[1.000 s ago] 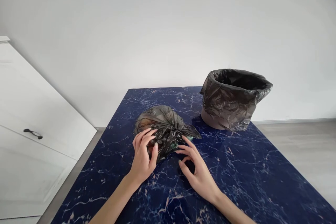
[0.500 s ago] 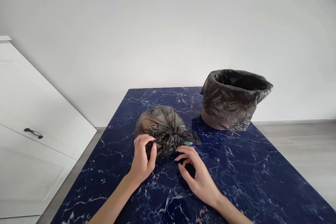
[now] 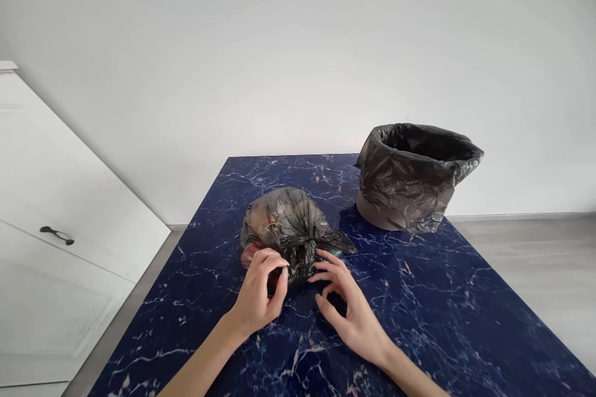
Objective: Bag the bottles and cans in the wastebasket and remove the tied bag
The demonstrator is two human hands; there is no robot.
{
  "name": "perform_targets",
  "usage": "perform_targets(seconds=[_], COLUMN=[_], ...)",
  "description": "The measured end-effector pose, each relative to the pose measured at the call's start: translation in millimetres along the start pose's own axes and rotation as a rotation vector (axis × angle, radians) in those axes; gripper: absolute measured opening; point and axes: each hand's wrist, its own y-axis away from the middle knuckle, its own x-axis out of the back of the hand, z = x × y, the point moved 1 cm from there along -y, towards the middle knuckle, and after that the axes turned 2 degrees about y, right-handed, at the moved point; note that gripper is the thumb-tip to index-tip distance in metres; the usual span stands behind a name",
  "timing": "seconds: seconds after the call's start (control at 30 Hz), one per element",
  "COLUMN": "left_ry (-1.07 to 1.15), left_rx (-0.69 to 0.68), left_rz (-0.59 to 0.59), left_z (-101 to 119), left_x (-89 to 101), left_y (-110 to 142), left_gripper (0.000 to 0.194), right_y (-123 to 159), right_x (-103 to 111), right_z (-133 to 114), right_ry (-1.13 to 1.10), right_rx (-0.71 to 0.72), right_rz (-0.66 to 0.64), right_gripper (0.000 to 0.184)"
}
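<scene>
A tied, translucent black garbage bag with reddish and light-coloured contents lies on the blue marble-patterned table. Its gathered knot faces me, and a loose plastic end points right. My left hand is at the bag's front, thumb and index fingertips pinched together at the dark plastic; how much they grip is hard to see. Just right of it, my right hand has curved, spread fingers, with the upper fingertips beside the knot and the thumb apart. Nothing shows in its grasp.
At the table's back right stands a bin lined with a black bag folded over its rim. A white cabinet with a dark handle is on the left. A pale wall rises behind the table.
My left hand has moved slightly right and down along the bag's front, uncovering a reddish part at its left. My right fingers have spread a little, the index finger reaching nearer the knot.
</scene>
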Motion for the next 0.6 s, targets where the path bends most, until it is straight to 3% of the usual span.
perform_targets(seconds=[0.33,0.6], left_ry=[0.007,-0.031], left_rx=[0.065,0.046], left_rz=[0.036,0.065], left_z=[-2.7,1.2], left_x=[0.4,1.9], left_y=[0.3,-6.1], left_gripper=[0.031,0.029], right_y=[0.7,1.4], right_x=[3.3,0.8], right_z=[3.6,9.4], right_ry=[-0.166,-0.116], right_rx=[-0.092,-0.051], right_rz=[-0.046,0.051], right_gripper=[0.037,0.031])
